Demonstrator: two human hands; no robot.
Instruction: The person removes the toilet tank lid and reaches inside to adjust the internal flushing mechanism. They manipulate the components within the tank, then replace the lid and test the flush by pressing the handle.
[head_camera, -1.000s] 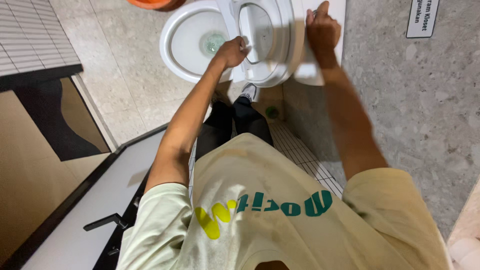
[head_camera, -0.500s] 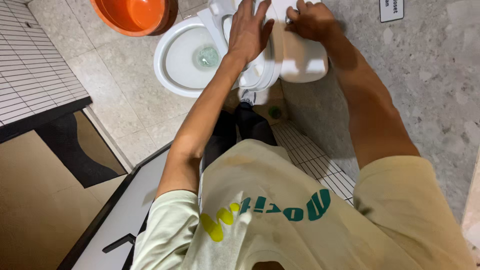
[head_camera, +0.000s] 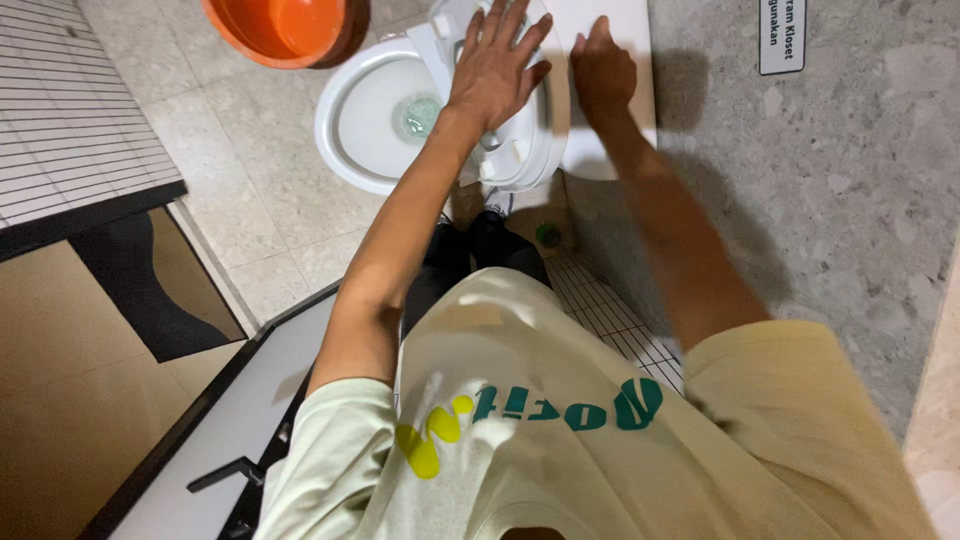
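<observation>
Hands on white toilet, left hand (head_camera: 497, 62) flat, grip open, on raised lid (head_camera: 530, 130), right hand (head_camera: 602, 72) on cistern (head_camera: 628, 30), grip unclear, white rectangular wall sign (head_camera: 782, 36).

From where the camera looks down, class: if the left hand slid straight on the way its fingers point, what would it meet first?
The left hand lies spread on the raised toilet lid, fingers pointing along it. Beyond the fingertips the picture ends, so nothing more can be told.

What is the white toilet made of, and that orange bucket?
The toilet bowl looks like glazed ceramic: white, smooth and shiny. Its raised seat, under the left hand, seems to be plastic, though that is less sure. The orange bucket looks like plastic: bright, even colour, thin glossy rim.
</observation>
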